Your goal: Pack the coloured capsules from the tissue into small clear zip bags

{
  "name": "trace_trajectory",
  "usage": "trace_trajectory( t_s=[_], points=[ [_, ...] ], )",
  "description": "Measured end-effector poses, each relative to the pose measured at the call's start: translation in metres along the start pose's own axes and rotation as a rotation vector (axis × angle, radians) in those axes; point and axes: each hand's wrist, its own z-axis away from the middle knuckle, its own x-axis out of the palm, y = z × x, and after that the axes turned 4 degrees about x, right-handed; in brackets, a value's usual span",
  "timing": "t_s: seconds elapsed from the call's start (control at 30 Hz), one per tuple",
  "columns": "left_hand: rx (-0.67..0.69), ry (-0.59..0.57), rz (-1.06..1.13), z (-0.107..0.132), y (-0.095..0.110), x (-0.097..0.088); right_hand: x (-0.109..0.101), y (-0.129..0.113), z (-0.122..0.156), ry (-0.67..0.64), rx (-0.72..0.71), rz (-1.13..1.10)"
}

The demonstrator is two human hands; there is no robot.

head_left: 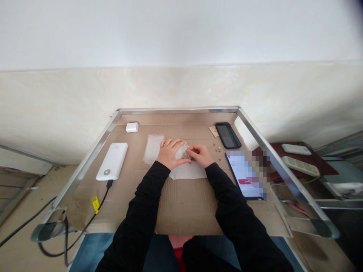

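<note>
A small clear plastic bag (pixel 180 153) with something small and yellowish-brown in it lies between my two hands. My left hand (pixel 169 154) rests at its left side, fingers stretched out and thumb apart from them. On the bag's right edge, the fingers of my right hand (pixel 200 155) are pinched together; whether a small piece is also between the fingertips cannot be seen. Beneath both hands spreads a white sheet (pixel 188 173), like thin paper or tissue. Several small reddish and yellow bead-like pieces (pixel 219 148) lie right of my right hand.
Flat clear zip bags (pixel 153 149) lie left of my left hand. Around the cardboard-covered table (pixel 181 211) are a white power bank (pixel 112 160) with a black cable, a white charger (pixel 132 127), a black tray-like case (pixel 227 135) and a lit phone (pixel 245 175). A metal rail (pixel 178 110) borders the back.
</note>
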Motion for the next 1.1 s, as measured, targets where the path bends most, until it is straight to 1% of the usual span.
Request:
trace_trajectory(
  t_s=[0.2,0.3,0.43,0.53,0.6,0.63,0.67,0.73,0.8,0.87,0.93,1.1],
  points=[
    [0.002,-0.039,0.027,0.000,-0.001,0.008,0.001,-0.001,0.000,-0.021,-0.015,-0.006],
    [-0.003,-0.028,0.045,0.000,-0.001,0.011,0.000,-0.005,0.001,-0.033,-0.008,-0.064],
    [-0.035,-0.013,0.062,0.001,-0.002,0.015,-0.001,-0.010,0.003,-0.055,0.036,-0.132],
    [-0.037,-0.019,0.079,0.001,-0.002,0.017,-0.002,-0.009,0.003,-0.064,0.054,-0.138],
    [-0.038,-0.023,0.084,0.001,-0.002,0.018,-0.006,-0.006,0.001,-0.048,0.035,-0.105],
    [-0.042,-0.024,0.085,0.001,-0.002,0.018,-0.008,-0.004,0.000,-0.011,0.014,-0.063],
    [-0.046,-0.023,0.085,0.001,-0.002,0.018,-0.011,-0.001,-0.001,0.055,-0.016,0.002],
    [-0.054,-0.019,0.084,0.000,-0.002,0.018,-0.018,0.004,-0.003,0.245,-0.074,0.206],
    [-0.060,-0.013,0.084,0.000,-0.002,0.018,-0.025,0.008,-0.004,0.370,-0.092,0.436],
    [-0.066,-0.002,0.083,0.000,-0.002,0.017,-0.028,0.010,-0.003,0.401,-0.111,0.615],
    [-0.072,0.010,0.081,0.000,-0.002,0.017,-0.029,0.011,-0.001,0.384,-0.114,0.729],
    [-0.061,0.011,0.099,0.001,-0.005,0.017,-0.019,0.010,0.000,0.361,-0.075,0.870]
  ],
)
